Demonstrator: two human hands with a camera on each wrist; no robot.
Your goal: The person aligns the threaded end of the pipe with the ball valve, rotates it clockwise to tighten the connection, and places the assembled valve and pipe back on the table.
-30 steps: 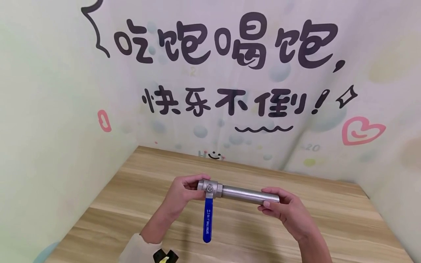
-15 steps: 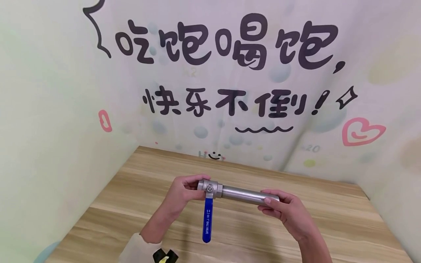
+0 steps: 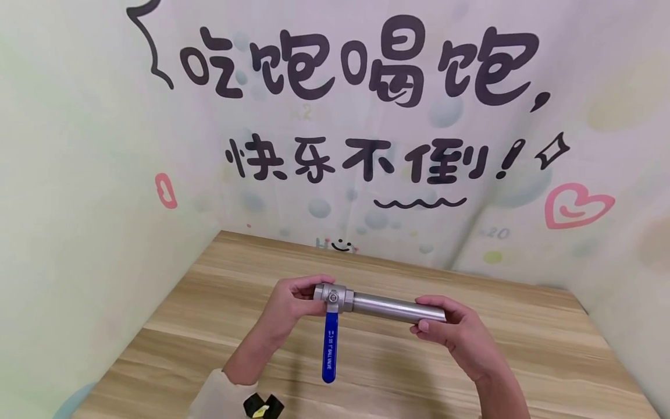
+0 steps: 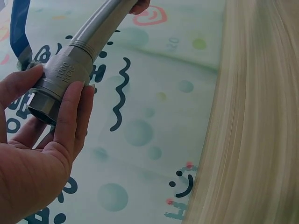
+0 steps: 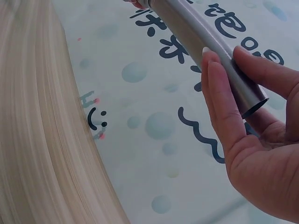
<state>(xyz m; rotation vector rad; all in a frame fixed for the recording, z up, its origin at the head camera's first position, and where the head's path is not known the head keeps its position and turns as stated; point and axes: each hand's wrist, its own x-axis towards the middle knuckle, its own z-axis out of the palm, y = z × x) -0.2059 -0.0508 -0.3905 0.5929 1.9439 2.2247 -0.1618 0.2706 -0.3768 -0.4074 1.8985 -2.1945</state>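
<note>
A steel ball valve (image 3: 335, 297) with a blue lever handle (image 3: 330, 349) is joined to a straight steel pipe (image 3: 387, 307). My left hand (image 3: 282, 308) grips the valve's free end between thumb and fingers, and the lever points toward me. Raised "1000 WOG" lettering shows on the valve body (image 4: 60, 72) in the left wrist view, above its open hex end (image 4: 43, 107). At the pipe's other end, my right hand (image 3: 460, 334) holds it between thumb and fingers. The pipe's open end (image 5: 256, 108) shows in the right wrist view. Valve and pipe are held up over the table, nearly level.
Below lies a wood-grain table (image 3: 220, 279). A pale printed curtain (image 3: 293, 203) with black characters stands along its back, and plain pale walls (image 3: 104, 174) close both sides. A light sleeve (image 3: 222, 396) with a black clip-like piece (image 3: 263, 405) covers my left forearm.
My right thumb slid up along the pipe half a second ago and is now back lower on it. The left hand keeps its grip on the valve; the pipe stays in place.
</note>
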